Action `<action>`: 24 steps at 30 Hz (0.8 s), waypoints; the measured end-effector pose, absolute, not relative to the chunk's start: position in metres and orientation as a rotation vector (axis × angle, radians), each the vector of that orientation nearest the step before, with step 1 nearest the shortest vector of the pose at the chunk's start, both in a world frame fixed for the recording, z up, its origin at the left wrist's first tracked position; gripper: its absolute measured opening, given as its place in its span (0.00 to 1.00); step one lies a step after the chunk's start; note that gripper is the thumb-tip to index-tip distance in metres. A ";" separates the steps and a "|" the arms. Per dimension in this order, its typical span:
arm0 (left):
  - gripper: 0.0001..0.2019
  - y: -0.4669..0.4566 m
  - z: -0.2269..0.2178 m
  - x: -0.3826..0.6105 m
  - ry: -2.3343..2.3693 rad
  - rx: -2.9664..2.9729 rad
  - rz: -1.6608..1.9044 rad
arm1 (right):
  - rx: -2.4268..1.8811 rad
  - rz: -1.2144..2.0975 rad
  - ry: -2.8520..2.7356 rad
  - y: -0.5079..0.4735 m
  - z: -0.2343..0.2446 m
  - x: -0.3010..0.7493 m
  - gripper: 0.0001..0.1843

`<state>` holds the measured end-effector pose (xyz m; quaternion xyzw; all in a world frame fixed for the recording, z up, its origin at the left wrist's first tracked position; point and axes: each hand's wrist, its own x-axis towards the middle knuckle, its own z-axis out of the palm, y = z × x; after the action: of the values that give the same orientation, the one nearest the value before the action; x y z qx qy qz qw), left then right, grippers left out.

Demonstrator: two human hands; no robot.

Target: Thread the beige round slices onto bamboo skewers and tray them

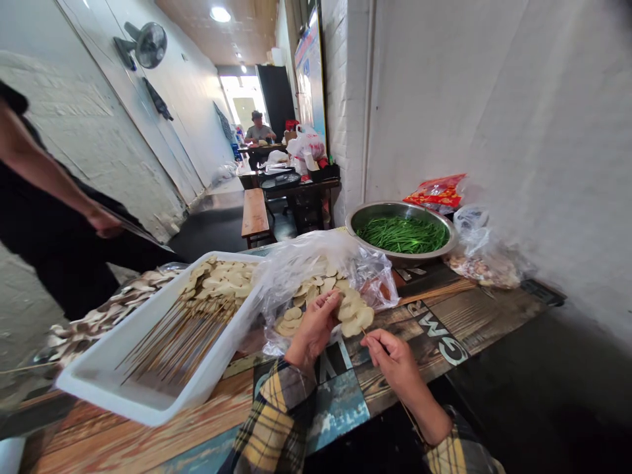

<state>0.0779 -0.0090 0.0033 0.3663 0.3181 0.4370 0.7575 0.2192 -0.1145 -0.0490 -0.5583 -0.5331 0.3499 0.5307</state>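
My right hand (395,359) is closed round a thin wooden skewer (364,331) whose tip carries pale, flat, round slices (356,315). Fingers bent, my left hand (316,326) pinches the far end of these threaded slices. Just behind them, a clear plastic bag (291,263) lies spread with more loose pale slices (309,289) in it. To the left stands a white plastic tray (158,411). Many finished skewers (197,322) lie in it, sliced ends at the far side and bare sticks toward me.
A steel bowl (351,227) of green stalks (402,235) stands behind right, beside a knotted plastic bag (486,257) and a red packet (437,191). Mushroom-like pieces (123,303) lie left of the tray. A person (59,197) is at the left; another (259,128) sits far back.
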 end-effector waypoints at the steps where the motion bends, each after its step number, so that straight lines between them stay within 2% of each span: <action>1: 0.19 -0.009 0.004 0.078 0.685 0.801 0.954 | -1.336 0.836 -1.269 -0.115 -0.049 0.219 0.20; 5: 0.16 -0.010 0.003 0.078 0.667 0.834 0.957 | -1.347 0.851 -1.267 -0.114 -0.048 0.217 0.22; 17: 0.18 -0.006 0.000 0.074 0.694 0.833 1.026 | -1.304 0.932 -1.170 -0.102 -0.049 0.195 0.24; 24: 0.19 -0.002 0.004 0.065 0.707 0.872 1.090 | -1.278 0.852 -1.239 -0.092 -0.038 0.188 0.25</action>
<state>0.0646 -0.0016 0.0041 0.3930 0.3184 0.4910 0.7092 0.1877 -0.0922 -0.0384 -0.5401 -0.5236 0.3603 0.5516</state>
